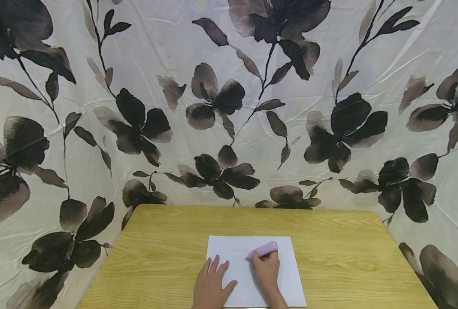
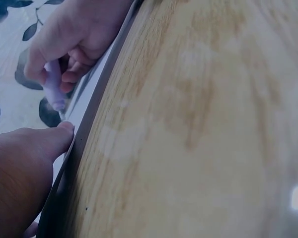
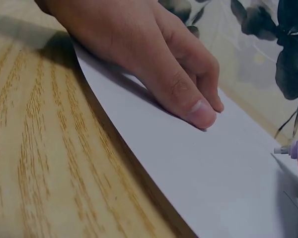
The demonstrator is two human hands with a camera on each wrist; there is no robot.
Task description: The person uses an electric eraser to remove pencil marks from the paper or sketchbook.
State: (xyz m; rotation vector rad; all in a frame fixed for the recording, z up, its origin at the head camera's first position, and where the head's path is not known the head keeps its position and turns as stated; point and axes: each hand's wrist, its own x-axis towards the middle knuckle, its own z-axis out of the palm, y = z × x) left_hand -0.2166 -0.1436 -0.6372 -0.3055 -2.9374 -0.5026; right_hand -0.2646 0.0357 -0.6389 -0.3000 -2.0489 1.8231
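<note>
Near the middle of a white sheet of paper (image 1: 289, 279), we see the right-hand grip (image 1: 266, 271) pinching a thick-barrelled lilac pen (image 1: 264, 249) low on its barrel, the upper end leaning up and to the right. The silvery tip (image 3: 282, 149) meets the sheet or hovers just above it; we cannot tell which. Just left of it runs a faint line (image 1: 238, 259). For a clean stroke, we would judge that this slant serves well, provided pressure is light and even and the wrist glides rather than drags. On the sheet's left side lies the left-hand grip (image 1: 212, 285), fingers spread, thumb turned toward the pen. It should bear down flat enough to stop the paper creeping, its thumb clear of the pen's path; one edge of the sheet seems slightly raised. Beneath all lies the wood-grain table (image 1: 352, 257), and beyond it hangs a floral cloth (image 1: 213, 43).
</note>
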